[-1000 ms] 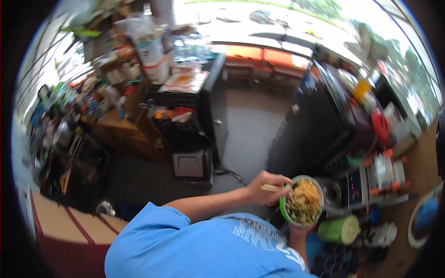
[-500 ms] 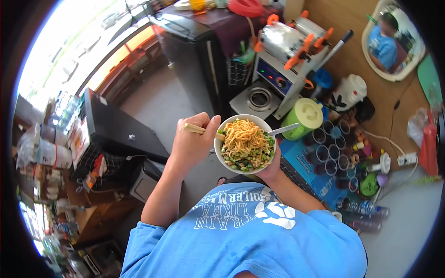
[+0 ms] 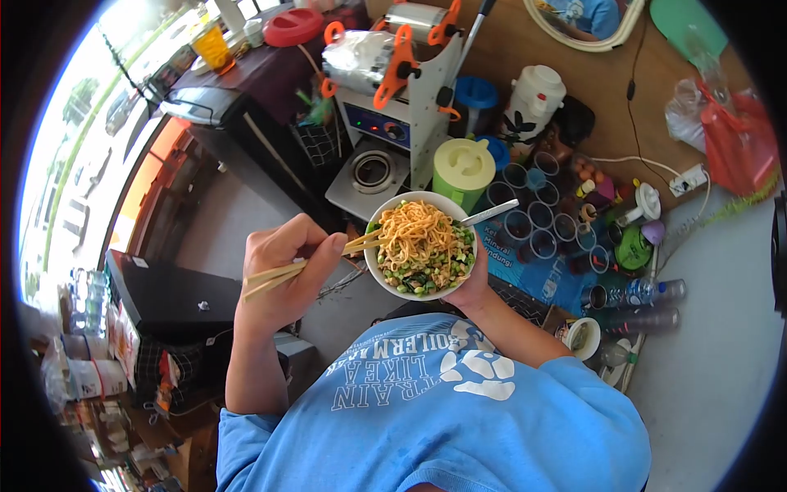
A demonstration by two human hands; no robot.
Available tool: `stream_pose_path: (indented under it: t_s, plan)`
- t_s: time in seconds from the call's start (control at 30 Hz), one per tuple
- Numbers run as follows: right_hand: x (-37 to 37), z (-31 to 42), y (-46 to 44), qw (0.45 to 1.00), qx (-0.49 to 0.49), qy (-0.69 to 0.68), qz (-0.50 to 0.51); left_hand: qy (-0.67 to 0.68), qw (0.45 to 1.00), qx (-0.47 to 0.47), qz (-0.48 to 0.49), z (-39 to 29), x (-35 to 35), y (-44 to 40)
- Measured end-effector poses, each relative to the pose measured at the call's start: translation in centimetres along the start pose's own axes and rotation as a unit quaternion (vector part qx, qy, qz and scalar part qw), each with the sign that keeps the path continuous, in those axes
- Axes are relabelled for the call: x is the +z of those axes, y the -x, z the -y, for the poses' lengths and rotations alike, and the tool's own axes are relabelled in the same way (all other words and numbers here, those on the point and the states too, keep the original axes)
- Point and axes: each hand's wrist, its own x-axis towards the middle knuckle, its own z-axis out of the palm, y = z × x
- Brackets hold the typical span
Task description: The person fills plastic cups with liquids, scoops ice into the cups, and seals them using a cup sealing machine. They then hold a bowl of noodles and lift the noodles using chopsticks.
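A white bowl of noodles over chopped greens rests in my right hand, whose fingers wrap its right side and underside. The handle of a metal spoon sticks out past the bowl's right rim. My left hand pinches a pair of wooden chopsticks at the bowl's left. Their tips touch the left side of the noodles.
Beyond the bowl stand a sealing machine and a green pitcher. Several plastic cups are at the right, near bottles and a red bag. A black fridge stands at the upper left.
The view has swung right toward the counter. The chopsticks, earlier bunched in my left hand, now angle across to the noodles. The bowl stays in my right hand.
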Motion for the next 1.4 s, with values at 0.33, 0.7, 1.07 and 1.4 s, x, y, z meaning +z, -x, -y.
stream_pose_path:
  t_s: [0.33,0.7,1.07,1.4]
  plan:
    - [-0.4,2.5,2.6,0.999,-0.043,0.005,-0.028,0.029,0.973,0.225,0.032,2.3,8.3,-0.4]
    - [1.1,3.8,4.3,0.998,-0.050,-0.022,0.008,0.304,0.938,0.079,-0.147,3.0,14.0,1.9]
    - [0.2,4.5,4.3,0.998,-0.054,-0.003,-0.022,0.595,0.774,-0.171,-0.131,1.2,13.7,-1.0]
    - [1.6,4.8,3.2,0.998,-0.068,0.008,0.003,0.583,0.792,-0.132,-0.125,-0.8,11.2,-3.1]
